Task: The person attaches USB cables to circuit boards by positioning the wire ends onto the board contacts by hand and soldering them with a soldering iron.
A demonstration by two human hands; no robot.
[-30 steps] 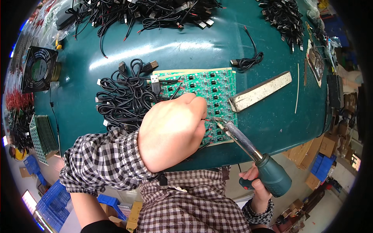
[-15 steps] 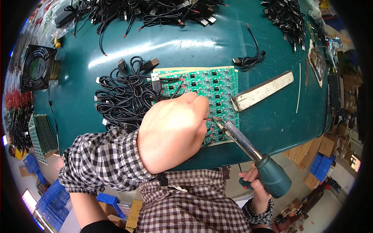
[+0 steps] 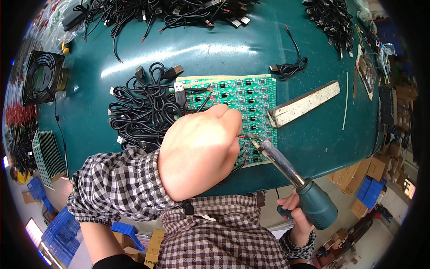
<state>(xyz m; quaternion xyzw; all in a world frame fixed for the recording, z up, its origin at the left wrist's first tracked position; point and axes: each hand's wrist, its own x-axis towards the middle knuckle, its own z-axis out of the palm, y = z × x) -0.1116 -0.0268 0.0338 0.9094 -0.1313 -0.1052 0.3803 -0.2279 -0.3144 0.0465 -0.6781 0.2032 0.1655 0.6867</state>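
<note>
My left hand is closed over the green circuit board panel, its fingertips mostly hidden beneath it. A short red wire end pokes out past the fingers, apparently from a black cable. In my right hand is a soldering iron with a dark green handle. The iron's metal tip meets the board right beside that red wire end. Several black USB cables lie bundled left of the panel. Some have red-tipped ends resting on the board, and one silver plug lies on its upper left part.
A worn, pale-topped bar lies right of the panel, with a single coiled cable above it. Larger cable heaps cover the far side of the green table. A small fan and a row of upright boards are at left.
Both hands hold nearly the same pose. The iron has shifted very slightly, its tip staying at the red wire end on the board.
</note>
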